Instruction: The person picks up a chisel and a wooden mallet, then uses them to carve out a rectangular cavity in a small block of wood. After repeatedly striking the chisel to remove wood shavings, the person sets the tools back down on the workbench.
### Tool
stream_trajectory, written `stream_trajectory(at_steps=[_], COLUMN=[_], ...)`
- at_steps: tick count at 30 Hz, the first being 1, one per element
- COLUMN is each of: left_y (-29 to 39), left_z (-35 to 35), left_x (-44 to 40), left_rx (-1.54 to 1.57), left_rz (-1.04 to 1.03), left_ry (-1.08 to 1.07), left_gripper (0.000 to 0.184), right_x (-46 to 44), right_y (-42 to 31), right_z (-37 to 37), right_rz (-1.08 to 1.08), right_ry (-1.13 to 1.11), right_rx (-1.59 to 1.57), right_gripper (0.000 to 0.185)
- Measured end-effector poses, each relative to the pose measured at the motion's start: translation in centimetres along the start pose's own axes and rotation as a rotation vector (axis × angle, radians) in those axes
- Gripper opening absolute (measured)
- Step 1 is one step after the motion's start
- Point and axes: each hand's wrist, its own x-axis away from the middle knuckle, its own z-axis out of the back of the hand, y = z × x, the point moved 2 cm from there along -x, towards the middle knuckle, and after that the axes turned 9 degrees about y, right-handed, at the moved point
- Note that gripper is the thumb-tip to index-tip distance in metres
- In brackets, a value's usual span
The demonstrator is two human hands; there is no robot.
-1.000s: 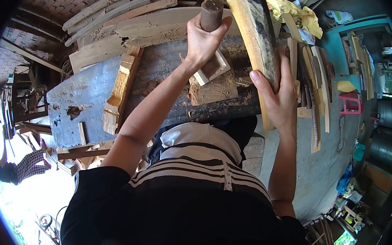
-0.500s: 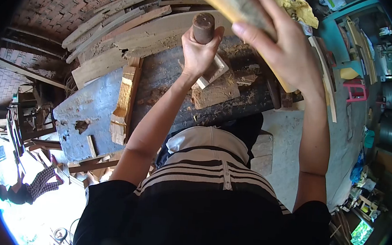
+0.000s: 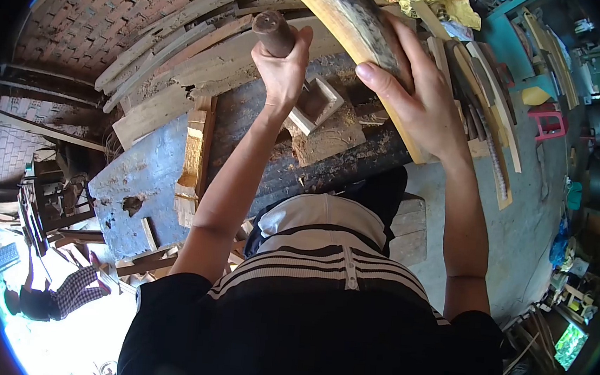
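Note:
My left hand is wrapped round a dark round wooden handle, its flat end towards the camera. Just right of that hand, a small pale wooden piece with a square hollow rests tilted on a flat wood block over the dark workbench. In my right hand is a long curved piece of wood, yellowish along one side and dark, mottled on the other. It is held up above the bench, right of the handle.
A yellow notched wood piece lies on the bench's left part. Long planks line the far side. Wood strips lie at the right, near a pink stool. Another person is at the far lower left.
My left hand has moved left with the handle, away from the hollowed piece. The curved wood in my right hand went up and left, its far end now leaning left.

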Motion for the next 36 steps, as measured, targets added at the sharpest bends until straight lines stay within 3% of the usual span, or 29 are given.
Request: stream_trajectory(at_steps=[4,7,9,11,13,14,16,20,21,22,24,25,26,28,30,32,33,36], left_y=[-1.3,-1.3,-1.3,-1.3,-1.0,-0.9,-0.7,-1.0,-1.3,-1.6,-1.5,-1.0,-0.6,0.2,-2.3,-0.5,0.1,1.3], left_z=[-0.7,-1.0,-1.2,-1.3,-1.3,-1.5,-1.6,-1.2,-0.9,-0.8,-0.8,-1.1,-1.0,-1.3,0.3,-0.6,-0.3,-1.2], left_x=[-0.3,-0.1,0.1,0.4,1.0,1.2,1.4,1.2,1.2,1.2,1.1,1.2,1.3,1.3,-0.3,-0.5,-0.8,-1.1], left_rx=[-0.055,-0.076,-0.093,-0.128,-0.134,-0.133,-0.112,-0.061,-0.108,-0.111,-0.162,-0.094,-0.081,-0.034,-0.279,0.016,-0.018,0.081], left_rz=[-0.066,-0.070,-0.047,-0.036,-0.045,-0.053,-0.195,-0.121,-0.076,-0.069,-0.186,-0.248,-0.182,-0.265,-0.139,-0.178,-0.119,-0.192], left_ry=[-0.048,-0.138,-0.159,-0.209,-0.227,-0.247,-0.275,-0.233,-0.252,-0.245,-0.284,-0.269,-0.290,-0.215,-0.165,0.040,0.050,0.081], left_gripper=[0.020,0.021,0.021,0.019,0.017,0.016,0.014,0.015,0.016,0.016,0.016,0.016,0.019,0.020,0.023,0.030,0.036,0.034], right_x=[0.8,0.5,-1.1,-3.1,-4.4,-4.4,-4.0,-4.5,-4.5,-4.5,-4.1,-3.8,-3.0,-2.7,-2.0,-1.5,-1.1,0.1], right_y=[1.1,1.4,-0.3,-1.3,-2.3,-2.5,-1.9,-1.7,-2.1,-5.4,-1.1,-2.9,-1.3,-1.5,-1.4,-0.4,-0.1,0.8], right_z=[0.0,0.1,0.9,0.7,0.8,0.6,-0.5,-0.3,-0.2,1.2,-1.6,-1.3,-1.8,-1.1,-0.8,-0.7,-0.3,0.4], right_rz=[-0.085,0.003,0.012,0.098,0.350,0.350,-0.013,0.316,0.293,0.189,0.364,-0.062,0.133,0.143,0.093,-0.006,0.002,0.054], right_ry=[-0.001,0.029,-0.080,0.013,0.229,0.235,-0.335,-0.066,-0.024,-0.057,0.007,-0.367,-0.173,-0.202,-0.155,-0.110,-0.083,0.058], right_rx=[-0.066,0.025,-0.021,-0.050,-0.090,-0.092,0.404,0.321,0.219,-0.085,0.243,0.393,0.313,0.356,0.242,0.016,-0.021,-0.053], right_gripper=[0.072,0.073,0.066,0.066,0.052,0.052,0.066,0.069,0.066,0.081,0.064,0.070,0.074,0.075,0.075,0.071,0.069,0.066])
